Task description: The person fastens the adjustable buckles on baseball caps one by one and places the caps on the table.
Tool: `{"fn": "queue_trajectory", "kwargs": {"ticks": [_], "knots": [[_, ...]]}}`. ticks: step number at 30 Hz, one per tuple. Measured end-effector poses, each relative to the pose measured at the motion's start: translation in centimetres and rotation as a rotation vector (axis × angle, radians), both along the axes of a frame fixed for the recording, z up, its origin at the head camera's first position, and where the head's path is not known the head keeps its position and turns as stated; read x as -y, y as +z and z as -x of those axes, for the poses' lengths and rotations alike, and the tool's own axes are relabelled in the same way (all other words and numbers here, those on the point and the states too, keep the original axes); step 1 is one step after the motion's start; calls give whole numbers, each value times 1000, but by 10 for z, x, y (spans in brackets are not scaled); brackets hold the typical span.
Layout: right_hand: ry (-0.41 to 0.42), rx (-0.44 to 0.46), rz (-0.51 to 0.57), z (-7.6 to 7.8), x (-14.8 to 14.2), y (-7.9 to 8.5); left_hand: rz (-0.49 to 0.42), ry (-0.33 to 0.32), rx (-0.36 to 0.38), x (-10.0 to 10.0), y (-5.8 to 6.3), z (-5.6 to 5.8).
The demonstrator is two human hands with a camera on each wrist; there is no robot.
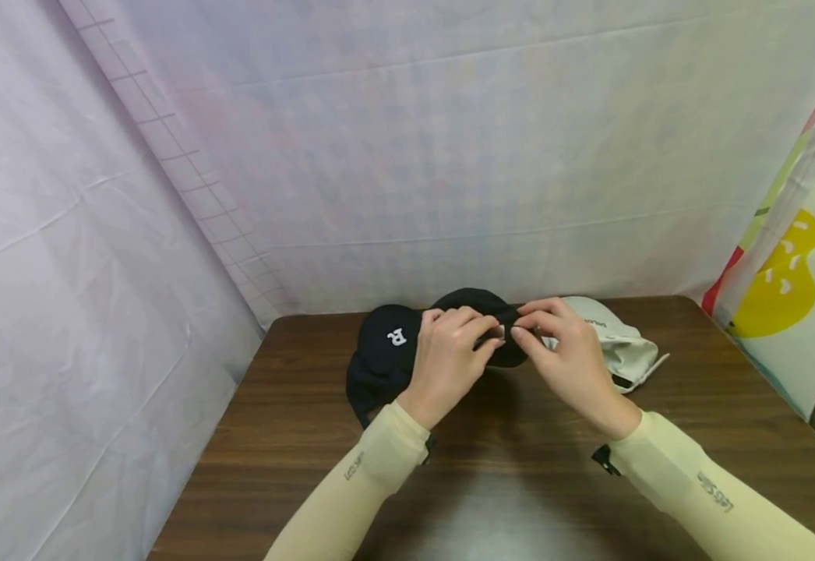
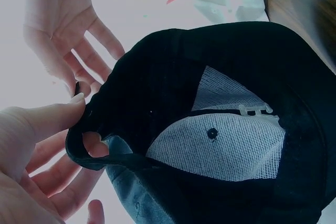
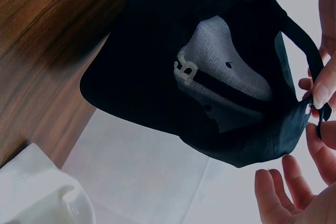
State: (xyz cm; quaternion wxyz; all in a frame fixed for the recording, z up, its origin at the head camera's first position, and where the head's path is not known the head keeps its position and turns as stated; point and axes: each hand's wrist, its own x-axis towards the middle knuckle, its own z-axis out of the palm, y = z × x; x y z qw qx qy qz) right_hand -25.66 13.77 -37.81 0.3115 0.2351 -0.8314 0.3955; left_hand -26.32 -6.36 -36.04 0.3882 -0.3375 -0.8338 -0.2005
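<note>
- Holding a black cap (image 2: 220, 129) close before both wrist cameras, inside facing them, above the middle of the tabletop's (image 1: 295, 389) far edge.
- Pinching its back strap (image 3: 304, 39) with left hand (image 1: 449, 351); pinching it just beside with right hand (image 1: 569, 354).
- Wearing cream sleeves (image 1: 372, 463).
- Facing a dark cap (image 1: 377, 352) lettered white R toward the far left corner, an off-white cap (image 1: 618, 347) toward the far right.
- Facing pale sheeting (image 1: 449, 156) beyond.
</note>
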Motion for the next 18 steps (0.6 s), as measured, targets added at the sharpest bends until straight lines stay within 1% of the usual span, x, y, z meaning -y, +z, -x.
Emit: {"fn": "queue_trajectory", "kwargs": {"ticks": [18], "knots": [[-11,-14,-3,-1,-2,-2,-16,-2,-22,0,-4,0]]}}
